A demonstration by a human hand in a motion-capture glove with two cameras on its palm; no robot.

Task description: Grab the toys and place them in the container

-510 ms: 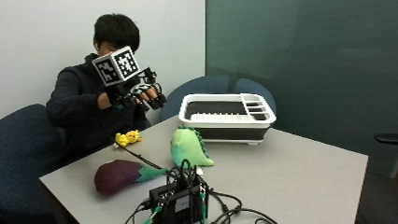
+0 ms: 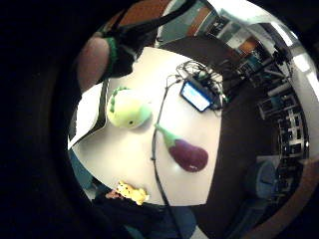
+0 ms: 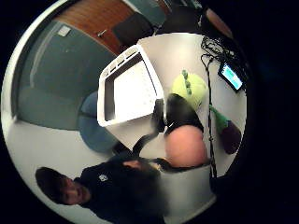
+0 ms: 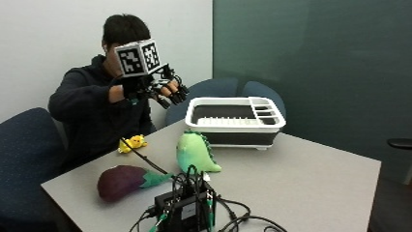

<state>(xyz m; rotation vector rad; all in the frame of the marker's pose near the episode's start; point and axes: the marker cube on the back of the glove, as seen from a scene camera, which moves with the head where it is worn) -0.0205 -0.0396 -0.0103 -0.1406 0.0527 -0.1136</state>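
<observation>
Nothing on the counter [image 4: 309, 179] has moved since half a second ago; only my gloved hand [image 4: 157, 89] has shifted slightly, raised at chest height, fingers loosely curled and holding nothing. Below and ahead of it lie all three toys, none yet in the container [image 4: 235, 121] at the far edge. The green dinosaur [image 4: 196, 152] stands just before the container, the eggplant [image 4: 125, 181] lies lengthwise toward the cables, and the small yellow toy [image 4: 133, 143] sits nearest me, almost directly under my hand.
</observation>
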